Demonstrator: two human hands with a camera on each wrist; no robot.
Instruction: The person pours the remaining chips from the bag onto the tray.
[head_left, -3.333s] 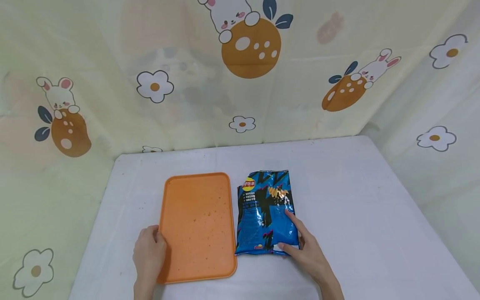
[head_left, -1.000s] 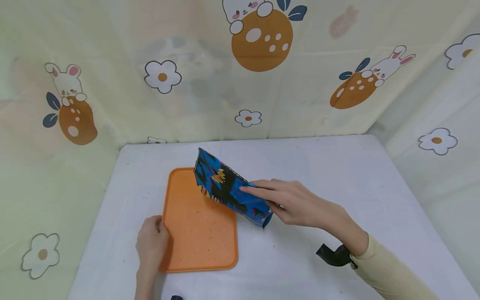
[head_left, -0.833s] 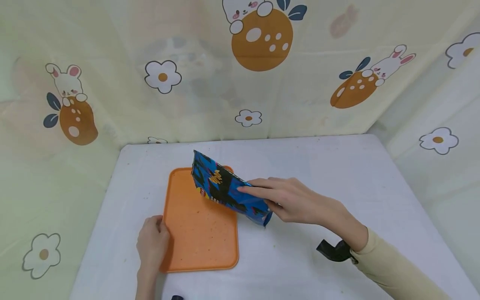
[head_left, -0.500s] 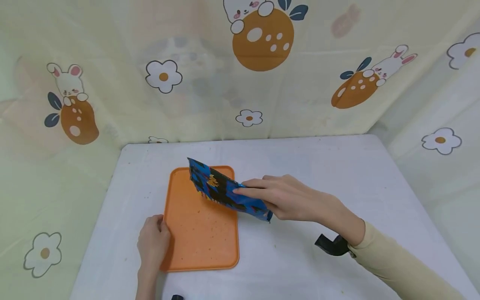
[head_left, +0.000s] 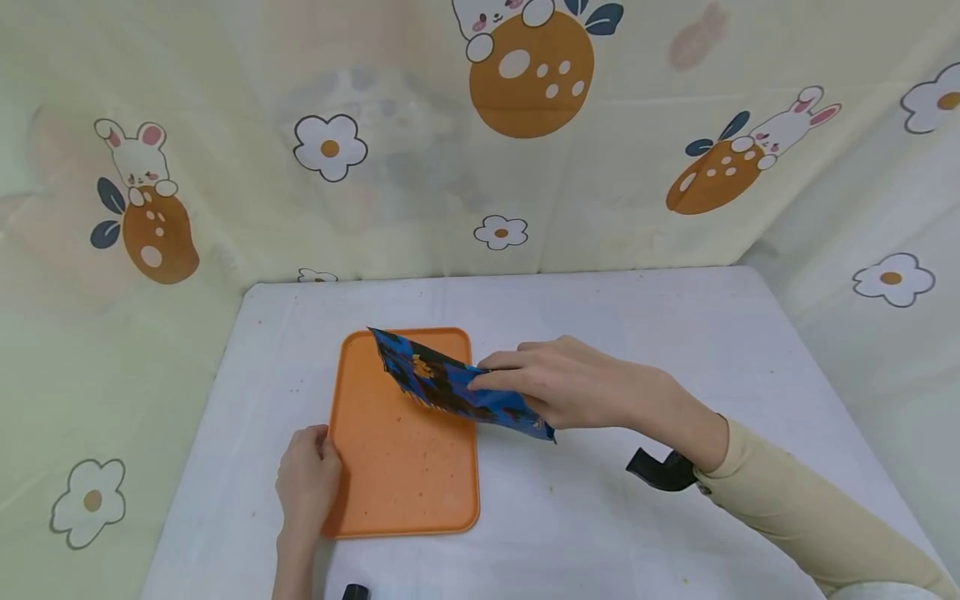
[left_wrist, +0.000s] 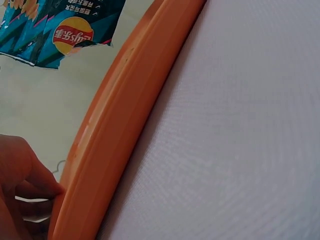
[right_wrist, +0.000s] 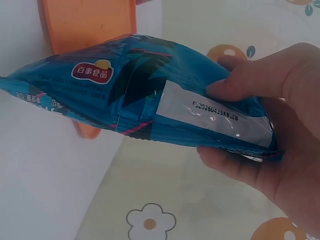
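Note:
A blue-and-black chip bag (head_left: 438, 385) is tilted over the upper right part of the orange tray (head_left: 397, 487). My right hand (head_left: 573, 387) grips the bag's lower end, thumb on one side and fingers on the other in the right wrist view. The left wrist view shows the bag's far end (left_wrist: 82, 30) with a ragged, torn edge beside the round yellow-and-red logo. My left hand (head_left: 307, 477) holds the tray's left rim, its fingers curled against it. Small crumbs dot the tray's surface. The bag's inside is hidden.
White cloth covers the table (head_left: 637, 333), and a few specks lie on it. Behind stands a curtain (head_left: 405, 200) printed with rabbits and flowers. A black strap (head_left: 662, 471) hangs at the right sleeve. A small black object (head_left: 356, 592) shows at the bottom edge.
The bag lay flat right of the tray; my right hand has lifted it and swung its torn end over the tray. Lately that end has dipped lower. The left hand stays on the rim.

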